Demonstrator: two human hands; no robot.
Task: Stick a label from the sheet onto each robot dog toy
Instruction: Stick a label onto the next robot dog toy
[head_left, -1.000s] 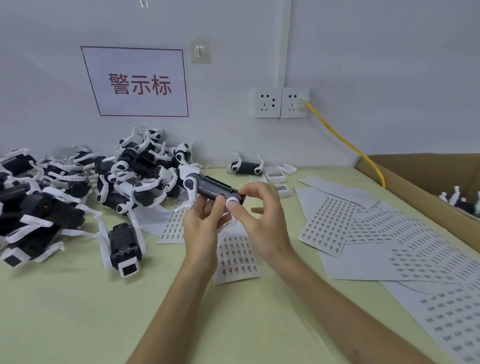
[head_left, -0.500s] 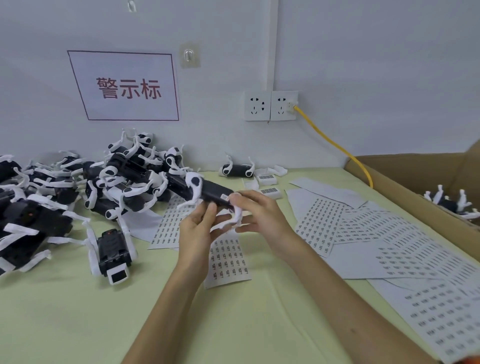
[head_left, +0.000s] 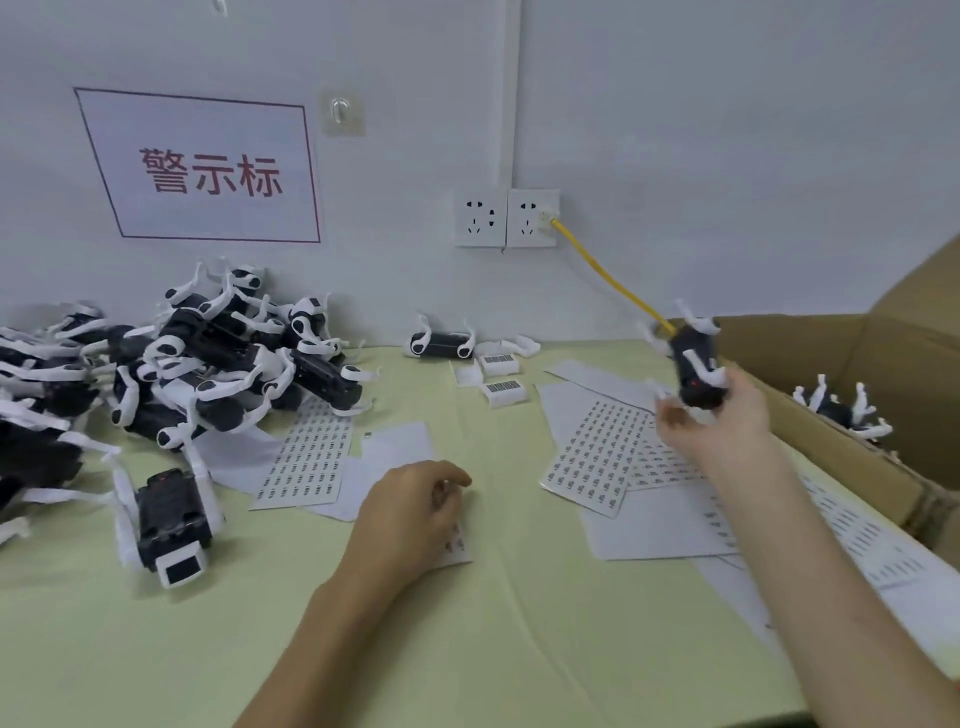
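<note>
black-and-white robot dog toy (head_left: 695, 370) in right hand (head_left: 722, 415) beside cardboard box (head_left: 852, 457) rim

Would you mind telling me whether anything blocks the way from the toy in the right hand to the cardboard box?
Nothing visible does: the right hand holds the robot dog toy just beside the open cardboard box.

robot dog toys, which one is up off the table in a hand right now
The robot dog toy held in the right hand, raised beside the cardboard box. The others lie piled at the left, singly on the table, or in the box.
</note>
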